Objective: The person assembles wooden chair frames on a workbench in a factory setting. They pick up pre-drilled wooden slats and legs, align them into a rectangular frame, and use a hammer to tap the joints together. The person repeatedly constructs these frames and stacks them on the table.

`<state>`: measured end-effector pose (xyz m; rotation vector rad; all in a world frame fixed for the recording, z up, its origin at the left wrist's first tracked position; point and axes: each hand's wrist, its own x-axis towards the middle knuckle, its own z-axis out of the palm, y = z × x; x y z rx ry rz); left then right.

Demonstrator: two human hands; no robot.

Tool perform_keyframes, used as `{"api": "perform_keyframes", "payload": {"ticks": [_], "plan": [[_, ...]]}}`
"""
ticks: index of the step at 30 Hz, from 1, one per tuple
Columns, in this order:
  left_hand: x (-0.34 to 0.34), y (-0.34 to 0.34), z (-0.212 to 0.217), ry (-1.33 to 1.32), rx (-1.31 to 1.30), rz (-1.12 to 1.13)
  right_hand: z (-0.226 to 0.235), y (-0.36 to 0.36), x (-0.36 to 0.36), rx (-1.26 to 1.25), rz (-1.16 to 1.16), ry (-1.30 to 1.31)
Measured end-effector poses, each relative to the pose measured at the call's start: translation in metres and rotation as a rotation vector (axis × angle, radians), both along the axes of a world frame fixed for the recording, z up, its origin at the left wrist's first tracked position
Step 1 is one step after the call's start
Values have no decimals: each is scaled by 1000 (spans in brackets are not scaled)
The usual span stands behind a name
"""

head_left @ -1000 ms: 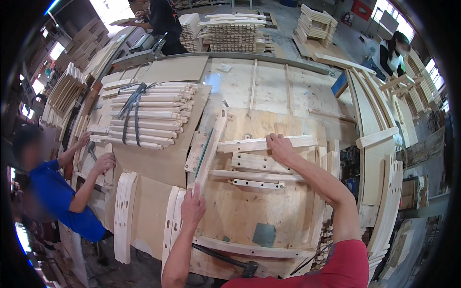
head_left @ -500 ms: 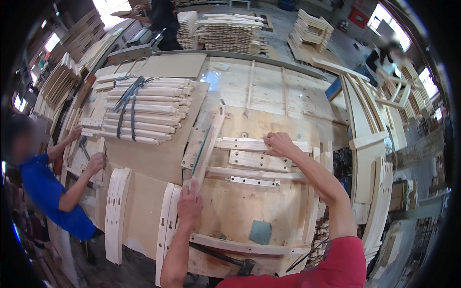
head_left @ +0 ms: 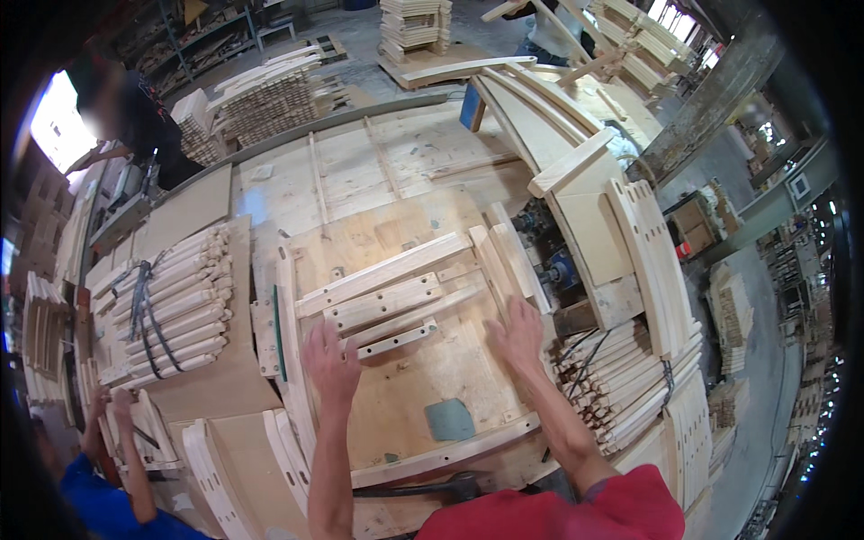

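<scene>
Right hand [head_left: 517,335] pulled back off slats [head_left: 382,301]; left hand [head_left: 329,364] flat on plywood jig [head_left: 450,369].

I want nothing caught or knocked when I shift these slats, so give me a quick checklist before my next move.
1. Left hand free of tools: ok, open and empty, by the drilled slat.
2. Right hand free: ok, flat on the plywood bench.
3. Slats lying flat in the frame: ok.
4. Hammer out of the way: ok, at the bench's near edge.
5. Co-worker's hands apart from yours: ok, off at the left.
6. Slats fastened down: cannot tell.
</scene>
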<state>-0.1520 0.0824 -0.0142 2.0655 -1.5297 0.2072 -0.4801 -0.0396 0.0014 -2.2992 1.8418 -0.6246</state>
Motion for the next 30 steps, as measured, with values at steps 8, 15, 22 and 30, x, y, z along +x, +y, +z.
{"api": "perform_keyframes", "payload": {"ticks": [8, 15, 22, 30], "plan": [[-6, -182, -11, 144, 282, -258, -33, 9, -55, 143, 115, -141], [-19, -182, -25, 173, 157, -317, -41, 19, -65, 114, 90, -150], [-21, -183, -23, 136, 192, -309, -48, 15, -71, 46, 116, -138], [-9, -180, -25, 124, 290, -279, -46, 20, -48, 107, 77, -204]]}}
